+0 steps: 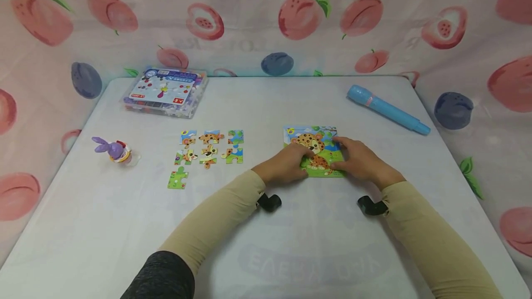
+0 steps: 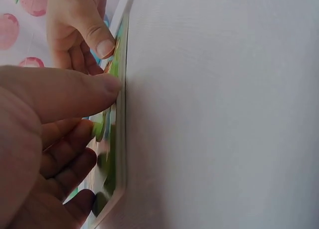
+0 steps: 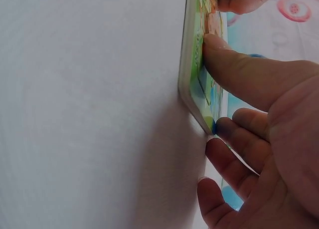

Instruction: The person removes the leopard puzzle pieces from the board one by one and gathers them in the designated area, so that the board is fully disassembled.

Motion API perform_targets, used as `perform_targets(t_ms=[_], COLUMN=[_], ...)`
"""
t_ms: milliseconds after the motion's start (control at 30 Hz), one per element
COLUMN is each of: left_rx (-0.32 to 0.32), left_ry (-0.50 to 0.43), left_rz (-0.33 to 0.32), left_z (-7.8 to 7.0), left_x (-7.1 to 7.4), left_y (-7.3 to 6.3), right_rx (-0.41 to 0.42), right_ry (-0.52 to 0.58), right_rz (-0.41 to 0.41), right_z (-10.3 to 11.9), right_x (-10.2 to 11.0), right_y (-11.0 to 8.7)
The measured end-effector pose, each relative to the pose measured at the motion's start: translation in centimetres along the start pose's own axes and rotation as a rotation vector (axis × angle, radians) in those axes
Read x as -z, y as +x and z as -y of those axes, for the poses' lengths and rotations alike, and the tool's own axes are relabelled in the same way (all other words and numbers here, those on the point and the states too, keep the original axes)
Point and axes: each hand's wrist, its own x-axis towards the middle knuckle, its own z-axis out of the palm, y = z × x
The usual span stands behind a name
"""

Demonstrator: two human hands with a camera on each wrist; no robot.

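A square puzzle board point(image 1: 324, 170) with a spotted cub picture lies flat at the table's centre right. My left hand point(image 1: 287, 163) is over the board's left side. In the left wrist view, a green puzzle piece point(image 2: 99, 130) stands a little off the board at its fingertips, between thumb and forefinger; its far part is hidden. The right hand point(image 1: 361, 160) holds the board at its right side. Its thumb point(image 3: 232, 59) presses on the face, and the fingers rest along the edge.
Loose puzzle pieces point(image 1: 208, 153), several of them, lie in rows left of the board. Behind them is a clear plastic case point(image 1: 164, 91). A purple rabbit figure point(image 1: 114, 149) stands at far left. A blue tube-shaped object point(image 1: 388, 110) lies at back right.
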Motion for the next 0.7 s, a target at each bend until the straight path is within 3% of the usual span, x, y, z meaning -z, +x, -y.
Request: perform_targets(t_ms=[700], left_rx=[-0.013], left_ry=[-0.042], left_rz=[-0.067], left_z=[-0.69], left_x=[-0.59], left_y=[-0.08], right_rx=[0.022], right_ry=[0.002], right_rz=[-0.013], right_z=[-0.2], right_x=[-0.13], right_y=[0.07])
